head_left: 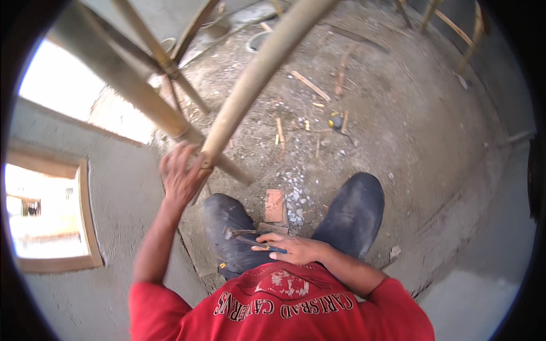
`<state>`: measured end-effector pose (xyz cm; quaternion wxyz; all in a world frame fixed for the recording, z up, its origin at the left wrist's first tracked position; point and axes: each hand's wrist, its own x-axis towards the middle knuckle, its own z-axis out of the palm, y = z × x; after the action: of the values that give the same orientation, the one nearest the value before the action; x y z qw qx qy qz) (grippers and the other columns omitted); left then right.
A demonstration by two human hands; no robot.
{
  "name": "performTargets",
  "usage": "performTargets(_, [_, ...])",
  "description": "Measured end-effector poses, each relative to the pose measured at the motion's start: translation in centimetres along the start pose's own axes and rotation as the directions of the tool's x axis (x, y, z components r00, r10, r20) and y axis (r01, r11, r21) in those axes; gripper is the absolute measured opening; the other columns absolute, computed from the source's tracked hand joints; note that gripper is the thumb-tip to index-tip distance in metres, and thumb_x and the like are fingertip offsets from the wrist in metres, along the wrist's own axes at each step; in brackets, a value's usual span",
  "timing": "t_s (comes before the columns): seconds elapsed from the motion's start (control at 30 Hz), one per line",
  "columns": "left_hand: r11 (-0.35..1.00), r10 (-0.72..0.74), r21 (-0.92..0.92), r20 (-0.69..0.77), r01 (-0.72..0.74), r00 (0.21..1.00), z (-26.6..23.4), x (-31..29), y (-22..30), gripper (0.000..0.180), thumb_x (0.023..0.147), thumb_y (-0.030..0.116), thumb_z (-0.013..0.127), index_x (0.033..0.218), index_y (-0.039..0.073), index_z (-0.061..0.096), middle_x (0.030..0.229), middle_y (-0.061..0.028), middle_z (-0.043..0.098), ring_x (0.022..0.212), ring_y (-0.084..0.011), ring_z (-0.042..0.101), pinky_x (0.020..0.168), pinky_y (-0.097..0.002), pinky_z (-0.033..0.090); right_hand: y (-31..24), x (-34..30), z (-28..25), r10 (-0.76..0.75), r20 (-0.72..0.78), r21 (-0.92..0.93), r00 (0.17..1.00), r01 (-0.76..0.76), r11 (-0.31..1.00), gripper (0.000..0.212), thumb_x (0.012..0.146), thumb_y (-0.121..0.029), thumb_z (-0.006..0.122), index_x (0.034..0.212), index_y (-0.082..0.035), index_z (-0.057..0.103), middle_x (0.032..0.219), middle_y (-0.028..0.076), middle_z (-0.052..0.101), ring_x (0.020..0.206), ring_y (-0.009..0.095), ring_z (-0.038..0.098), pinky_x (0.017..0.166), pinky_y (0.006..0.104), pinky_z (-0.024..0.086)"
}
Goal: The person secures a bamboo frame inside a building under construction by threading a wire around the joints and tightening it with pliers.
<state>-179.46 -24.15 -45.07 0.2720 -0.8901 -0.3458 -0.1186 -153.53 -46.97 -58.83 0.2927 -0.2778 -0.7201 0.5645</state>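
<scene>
My left hand [185, 173] is raised at the left, closed at the lower end of a thick bamboo pole [256, 79] that slants up to the right. A second bamboo pole [114, 79] meets it there from the upper left; the fingers lie against that joint, slightly blurred. In front of my lap, my right hand [293, 249] is closed around a slim two-armed metal tool [247, 240] that looks like pliers or pincers with a blue handle. Its head rests over my left thigh.
Debris, wood strips [310, 85] and a yellow-and-black tape measure [335, 121] lie on the dirt floor. A brick piece [274, 206] sits between my knees. Along the left runs a grey wall [122, 193] with a wood-framed opening [88, 216]. More poles [159, 54] and a bucket [259, 41] stand farther off.
</scene>
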Motion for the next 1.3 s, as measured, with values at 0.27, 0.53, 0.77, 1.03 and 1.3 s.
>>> performTargets(0.27, [0.633, -0.741, -0.383, -0.047, 0.673, 0.670, 3.1, -5.4, 10.0, 0.071, 0.099, 0.032, 0.061, 0.151, -0.005, 0.031, 0.155, -0.0254, 0.032, 0.146, -0.0402, 0.029, 0.119, -0.0522, 0.023, -4.4, 0.8, -6.0, -0.165, -0.468, -0.296, 0.868, 0.022, 0.955, 0.050, 0.097, -0.024, 0.065, 0.145, -0.023, 0.054, 0.155, 0.019, 0.035, 0.141, 0.037, 0.039, 0.115, 0.0492, 0.035])
performTargets(0.53, [0.638, -0.720, -0.575, -0.209, 0.512, 0.661, 7.1, 4.7, 10.4, 0.048, 0.110, 0.027, 0.038, 0.148, -0.002, 0.046, 0.149, -0.0197, 0.049, 0.142, -0.0374, 0.040, 0.117, -0.0468, 0.031, -3.7, -6.9, -18.8, -0.145, -0.860, -0.288, 0.489, -0.231, 0.929, 0.075, 0.102, -0.043, 0.055, 0.158, -0.004, 0.027, 0.163, 0.019, 0.028, 0.144, 0.033, 0.040, 0.113, 0.0442, 0.039])
performTargets(0.77, [0.968, -0.235, -0.144, -0.252, 0.204, 0.939, 11.9, 0.4, 9.4, 0.035, 0.100, 0.053, 0.054, 0.118, 0.032, 0.075, 0.148, 0.0086, 0.054, 0.154, -0.0437, 0.004, 0.125, -0.0551, 0.002, 6.1, -14.5, -26.7, 0.009, -0.966, -0.123, 0.260, -0.486, 0.865, 0.054, 0.105, -0.040, 0.051, 0.149, -0.008, 0.047, 0.162, 0.018, 0.030, 0.143, 0.035, 0.039, 0.109, 0.0443, 0.045])
performTargets(1.03, [0.867, -0.326, 0.393, -0.015, 0.306, 0.945, 16.0, 0.0, 9.3, 0.021, 0.093, 0.045, 0.067, 0.113, 0.043, 0.070, 0.138, 0.0259, 0.059, 0.148, -0.0515, -0.022, 0.112, -0.0714, -0.020, 26.5, -19.1, -20.6, 0.269, -0.929, -0.162, 0.255, -0.932, 0.323, 0.042, 0.096, -0.029, 0.063, 0.134, -0.011, 0.065, 0.158, 0.029, 0.028, 0.142, 0.047, 0.036, 0.117, 0.0500, 0.033])
performTargets(1.3, [0.971, -0.239, 0.016, -0.035, 0.240, 0.970, 8.7, 2.7, 10.9, 0.029, 0.097, 0.026, 0.065, 0.126, 0.029, 0.070, 0.155, -0.0028, 0.045, 0.150, -0.0362, 0.025, 0.119, -0.0640, 0.010, 28.7, -13.9, -8.3, 0.794, -0.606, 0.721, -0.038, -0.448, 0.529, 0.069, 0.088, -0.053, 0.067, 0.139, -0.009, 0.054, 0.143, 0.025, 0.048, 0.132, 0.045, 0.046, 0.109, 0.0540, 0.038])
